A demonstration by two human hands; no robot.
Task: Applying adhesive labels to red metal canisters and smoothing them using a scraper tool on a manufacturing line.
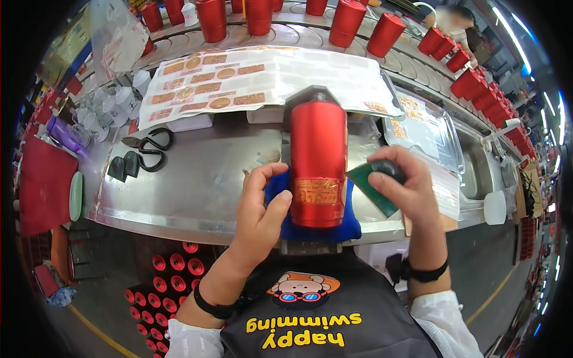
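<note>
A glossy red cylindrical bottle (317, 140) lies lengthwise in front of me, propped over a blue cloth (352, 225) and a dark stand. Near its closer end sits a gold-patterned decal (316, 192). At the bottle's left side is my left hand (258, 209), its thumb and fingers apart; the thumb tip is at the bottle's edge, and whether it touches I cannot tell. To the right, my right hand (409, 185) grips a green scraper (371, 190) with a black top. The scraper's tip points at the bottle's right side.
Decal sheets (239, 83) lie behind the bottle. Black-handled scissors (156, 146) and dark scraper pieces (123, 166) rest at left. A clear tray (427, 134) stands at right, before a sink (477, 170). Red bottles (212, 21) line the conveyor at the back, where another person (456, 30) stands.
</note>
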